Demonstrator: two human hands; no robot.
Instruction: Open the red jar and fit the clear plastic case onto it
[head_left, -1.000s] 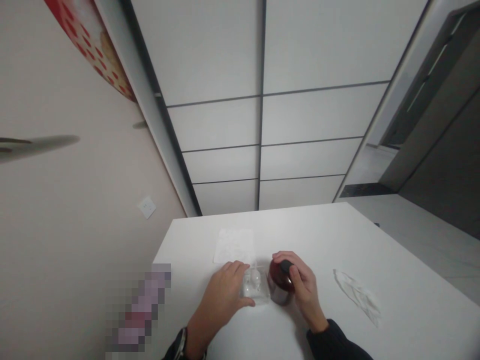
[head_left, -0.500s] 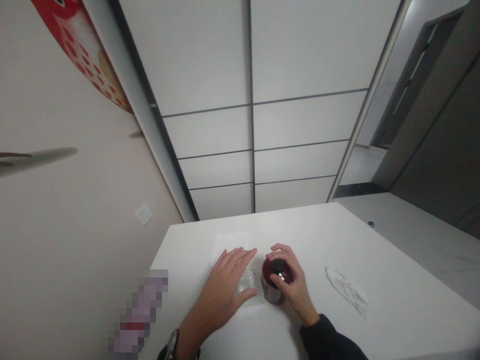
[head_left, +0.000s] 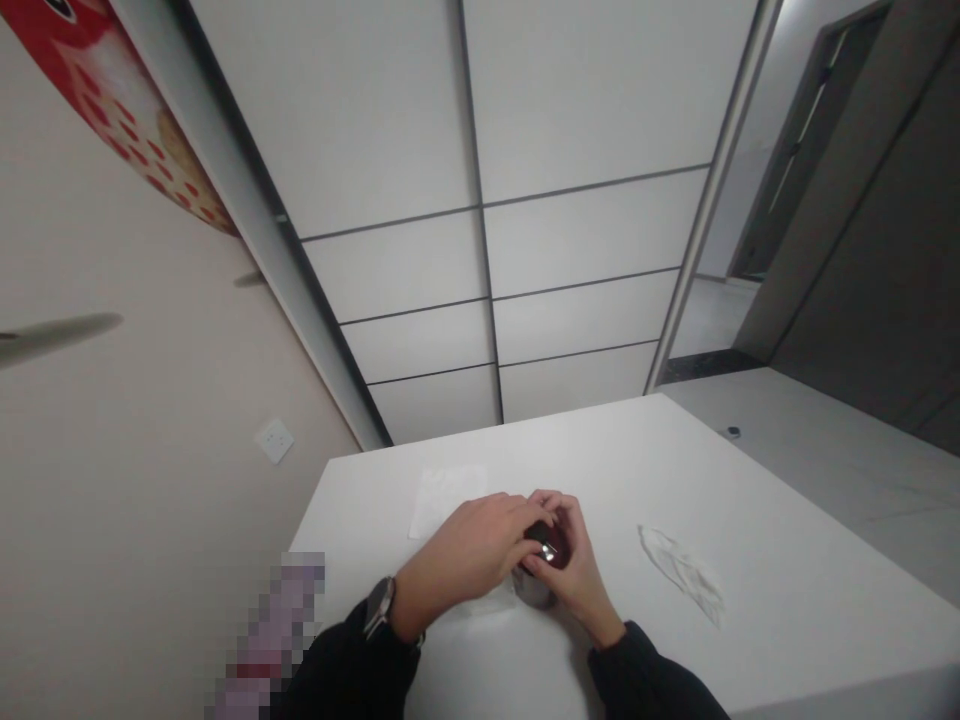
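Both hands grasp a dark red bottle (head_left: 534, 588), left fingers (head_left: 525, 510) curled over its top, right fingers (head_left: 562, 525) clenching its side, a paper sheet (head_left: 444, 500) beyond the left fingers, a crumpled tissue (head_left: 681, 575) past the right.

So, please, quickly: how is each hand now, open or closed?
Left hand: closed on the dark red bottle, fingers over its top.
Right hand: closed around the same bottle.

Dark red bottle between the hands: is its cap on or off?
On: the black cap sits atop the dark red bottle, gripped by the left hand and right hand. Any loosening cannot be told.
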